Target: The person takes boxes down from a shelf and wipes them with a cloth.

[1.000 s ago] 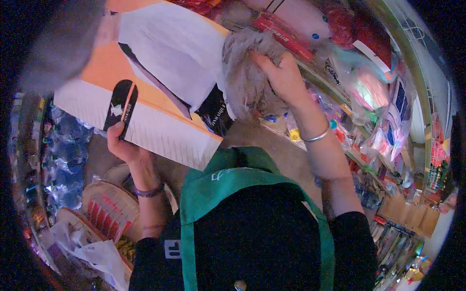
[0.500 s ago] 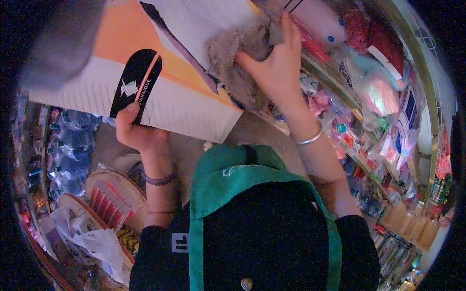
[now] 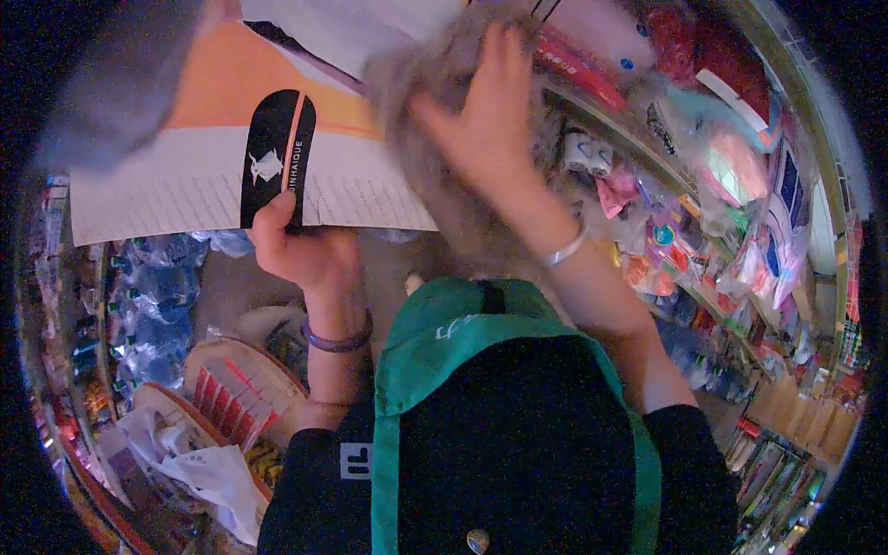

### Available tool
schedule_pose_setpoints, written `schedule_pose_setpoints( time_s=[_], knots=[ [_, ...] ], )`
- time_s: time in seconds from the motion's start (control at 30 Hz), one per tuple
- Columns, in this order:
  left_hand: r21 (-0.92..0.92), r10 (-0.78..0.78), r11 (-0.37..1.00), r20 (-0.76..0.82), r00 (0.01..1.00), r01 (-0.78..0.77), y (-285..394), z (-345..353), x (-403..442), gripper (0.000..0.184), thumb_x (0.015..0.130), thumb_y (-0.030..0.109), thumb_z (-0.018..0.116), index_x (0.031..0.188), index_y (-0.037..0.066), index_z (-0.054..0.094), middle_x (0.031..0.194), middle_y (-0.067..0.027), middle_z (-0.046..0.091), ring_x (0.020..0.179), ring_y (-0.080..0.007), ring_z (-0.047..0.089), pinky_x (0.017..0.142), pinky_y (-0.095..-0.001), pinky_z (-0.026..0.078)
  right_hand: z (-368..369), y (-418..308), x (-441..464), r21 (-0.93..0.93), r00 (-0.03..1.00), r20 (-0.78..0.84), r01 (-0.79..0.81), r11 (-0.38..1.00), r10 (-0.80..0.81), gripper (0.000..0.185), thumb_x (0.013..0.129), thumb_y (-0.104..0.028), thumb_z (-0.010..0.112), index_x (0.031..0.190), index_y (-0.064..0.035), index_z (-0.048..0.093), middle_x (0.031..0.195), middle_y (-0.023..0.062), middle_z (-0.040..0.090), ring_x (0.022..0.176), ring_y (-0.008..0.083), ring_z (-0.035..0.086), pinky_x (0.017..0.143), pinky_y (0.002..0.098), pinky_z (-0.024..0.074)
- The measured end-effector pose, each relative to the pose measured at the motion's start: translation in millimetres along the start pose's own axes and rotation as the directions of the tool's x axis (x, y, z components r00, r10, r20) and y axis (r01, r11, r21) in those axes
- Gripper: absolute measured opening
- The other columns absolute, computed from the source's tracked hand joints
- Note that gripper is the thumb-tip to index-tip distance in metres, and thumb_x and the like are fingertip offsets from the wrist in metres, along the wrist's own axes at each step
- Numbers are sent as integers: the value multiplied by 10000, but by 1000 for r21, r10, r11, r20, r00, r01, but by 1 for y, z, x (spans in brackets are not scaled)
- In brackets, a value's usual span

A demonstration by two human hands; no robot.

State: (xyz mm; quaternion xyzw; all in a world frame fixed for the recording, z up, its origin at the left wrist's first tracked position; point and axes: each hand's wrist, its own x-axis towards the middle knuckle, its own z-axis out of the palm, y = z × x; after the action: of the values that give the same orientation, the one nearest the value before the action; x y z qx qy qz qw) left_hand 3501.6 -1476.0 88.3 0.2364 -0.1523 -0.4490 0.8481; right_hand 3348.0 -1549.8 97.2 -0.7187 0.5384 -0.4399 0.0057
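Observation:
My left hand (image 3: 301, 254) grips the lower edge of a large printed board (image 3: 351, 199), its thumb on the front over a black label (image 3: 268, 157). The board has orange and white areas and lines of small print. My right hand (image 3: 495, 139) presses a grey-brown cloth (image 3: 444, 194) at the board's right side, its fingers spread and partly blurred. The cloth hangs over the board's right part and covers its edge there.
Shelves with bagged goods (image 3: 731, 171) run along the right, with a red box (image 3: 578, 67) at the top. Baskets (image 3: 245, 379) and a white plastic bag (image 3: 208, 481) are at lower left. Wrapped bottles (image 3: 157, 314) stand behind them.
The board has turned level and its upper part has moved out of view. My right hand and the cloth have moved left across its right part. My left hand has shifted right, still gripping the board.

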Motion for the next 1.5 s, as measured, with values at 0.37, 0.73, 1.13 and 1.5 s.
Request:
schedule_pose_setpoints(
  time_s=[0.37, 0.73, 1.13, 1.5],
  knots=[
    [37, 54, 998, -29, 998, -53, 5, 6, -2, 454, 599, 188, 490, 999, -27, 509, 955, -135, 563, 871, -280, 556, 802, -383, 444, 9, 17, -7, 582, 841, 334, -539, 609, 425, 501, 709, -244, 639, 1098, 9, 452, 1072, 157, 525, 980, 299, 508, 863, 338, 391],
    [-11, 146, 989, -73, 987, -148, 12, -7, 6, 361, 608, 139, 444, 906, -44, 534, 915, -132, 547, 882, -240, 544, 822, -367, 437, 5, -53, -82, 734, 555, 672, -588, -340, 490, 322, 808, -244, 514, 1084, -86, 465, 1053, 29, 525, 974, 182, 501, 846, 358, 409],
    [43, -174, 984, 31, 984, 173, 31, -21, -5, 638, 736, 403, 557, 1214, 41, 336, 1153, -156, 450, 1053, -281, 464, 899, -433, 387, -41, 41, -21, 815, 656, 573, -519, -258, 491, 339, 821, -246, 464, 1116, -79, 462, 1046, 70, 532, 938, 226, 516, 822, 348, 428],
    [137, -181, 980, 306, 935, 145, 54, -78, -2, 690, 800, 191, 537, 1282, 460, 122, 877, -49, 533, 801, -226, 558, 809, -480, 445, -112, 67, 70, 807, 913, 296, -396, 437, 281, 385, 767, -156, 570, 1115, -35, 458, 1032, 69, 550, 940, 187, 532, 808, 316, 436]
  ],
)
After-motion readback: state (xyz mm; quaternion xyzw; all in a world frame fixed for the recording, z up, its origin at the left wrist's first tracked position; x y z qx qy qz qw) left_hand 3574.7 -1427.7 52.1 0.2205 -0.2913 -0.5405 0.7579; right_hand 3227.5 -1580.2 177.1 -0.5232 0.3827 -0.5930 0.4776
